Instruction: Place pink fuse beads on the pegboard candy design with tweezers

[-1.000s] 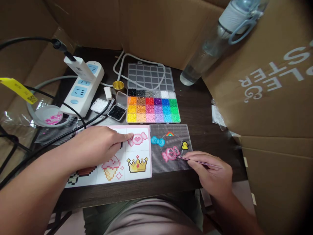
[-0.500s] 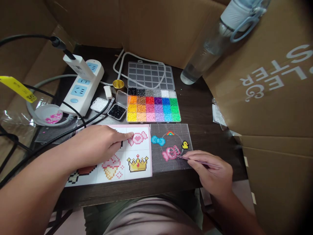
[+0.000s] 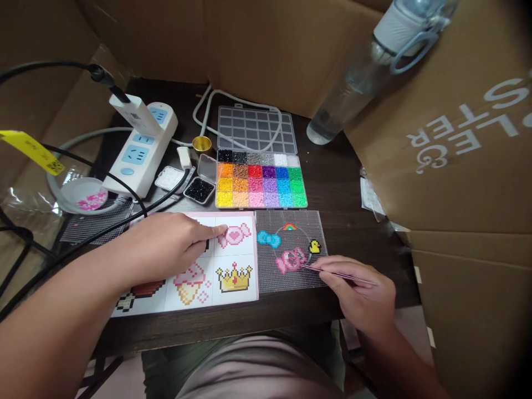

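Observation:
My left hand (image 3: pixel 166 246) lies on the pattern sheet (image 3: pixel 233 296), its index finger stretched out to the pink candy picture (image 3: pixel 235 235) and the other fingers curled under. My right hand (image 3: pixel 361 296) pinches thin metal tweezers (image 3: pixel 332 273), whose tip touches the pink bead candy (image 3: pixel 290 260) on the clear pegboard (image 3: pixel 291 280). A blue bow (image 3: pixel 268 239), a small rainbow (image 3: pixel 288 226) and a yellow duck (image 3: pixel 315 247) in beads also sit on that board.
An open sorting box of coloured beads (image 3: pixel 261 178) stands behind the board. Small trays of white beads (image 3: pixel 169 178) and black beads (image 3: pixel 198 190), a power strip (image 3: pixel 139 152) with cables, a dish of pink beads (image 3: pixel 85 197), a water bottle (image 3: pixel 366 72) and cardboard boxes (image 3: pixel 457 138) surround the dark table (image 3: pixel 332 183).

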A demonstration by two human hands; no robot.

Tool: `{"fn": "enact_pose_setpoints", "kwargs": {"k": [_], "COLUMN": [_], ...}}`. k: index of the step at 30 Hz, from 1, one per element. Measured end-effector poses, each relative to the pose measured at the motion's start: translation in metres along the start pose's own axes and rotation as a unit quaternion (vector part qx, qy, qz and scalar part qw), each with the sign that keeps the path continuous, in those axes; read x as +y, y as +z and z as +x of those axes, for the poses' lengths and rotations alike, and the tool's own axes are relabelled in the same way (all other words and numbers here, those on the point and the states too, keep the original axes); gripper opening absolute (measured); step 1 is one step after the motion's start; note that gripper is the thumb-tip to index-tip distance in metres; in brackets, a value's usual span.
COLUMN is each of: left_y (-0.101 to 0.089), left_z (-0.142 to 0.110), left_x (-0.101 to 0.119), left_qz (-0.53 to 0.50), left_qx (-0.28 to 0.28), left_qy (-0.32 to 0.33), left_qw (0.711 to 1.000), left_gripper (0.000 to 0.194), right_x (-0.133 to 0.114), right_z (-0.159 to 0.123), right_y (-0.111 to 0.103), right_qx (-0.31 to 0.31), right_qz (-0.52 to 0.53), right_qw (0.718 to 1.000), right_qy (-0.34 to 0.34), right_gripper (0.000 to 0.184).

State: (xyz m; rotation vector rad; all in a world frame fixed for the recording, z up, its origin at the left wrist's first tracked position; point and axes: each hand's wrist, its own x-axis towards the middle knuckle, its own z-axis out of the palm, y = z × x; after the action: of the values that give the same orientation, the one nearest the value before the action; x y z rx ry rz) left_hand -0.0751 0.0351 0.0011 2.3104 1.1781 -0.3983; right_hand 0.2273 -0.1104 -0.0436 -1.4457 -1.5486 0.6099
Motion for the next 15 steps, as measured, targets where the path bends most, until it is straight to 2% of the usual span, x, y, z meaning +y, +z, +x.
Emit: {"fn": "enact_pose_setpoints", "kwargs": {"k": [5, 15], "left_y": [-0.0057, -0.0016], "left_z": [-0.0003, -0.0010], "left_x": [0.0058, 0.0015], "left_qz": [0.055, 0.060], "left_qx": [-0.046, -0.029], "left_qy": [-0.008, 0.003], "left_qw": [0.997, 0.998], "left_gripper": [0.052, 0.051], "right_x": [-0.0004, -0.0017], "right_z": [0.0002, 0.0008], "right_y": [-0.0004, 0.0005], "right_qx": [-0.003, 0.007], "right_qz": [0.000, 0.007], "right_qw": [1.000, 1.000], "right_qy": [0.001, 0.016], "right_gripper": [0.021, 0.019]}}
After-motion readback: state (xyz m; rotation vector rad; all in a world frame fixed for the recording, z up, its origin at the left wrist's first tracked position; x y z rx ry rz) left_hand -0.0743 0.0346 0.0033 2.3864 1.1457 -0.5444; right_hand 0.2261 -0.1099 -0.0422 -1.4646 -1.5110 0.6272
